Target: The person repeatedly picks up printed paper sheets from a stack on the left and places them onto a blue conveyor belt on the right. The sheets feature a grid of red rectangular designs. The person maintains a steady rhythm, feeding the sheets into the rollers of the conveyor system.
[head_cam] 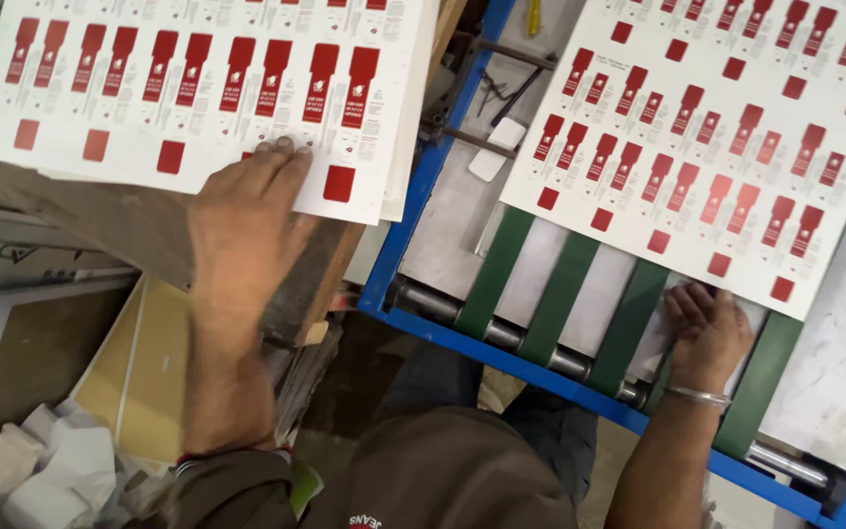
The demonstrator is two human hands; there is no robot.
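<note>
The left hand lies flat, fingers together, fingertips pressing the near edge of the stack of printed sheets, left of the blue-framed feeder. The right hand, fingers loosely together, touches the near edge of the single sheet on the feeder's green belts, long axis slanting down to the right.

Even bright light, slight motion blur

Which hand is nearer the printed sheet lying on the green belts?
The right hand: its fingers touch the sheet's near edge over the green belts. The left hand is well off to the side, resting on the stack of sheets.
</note>
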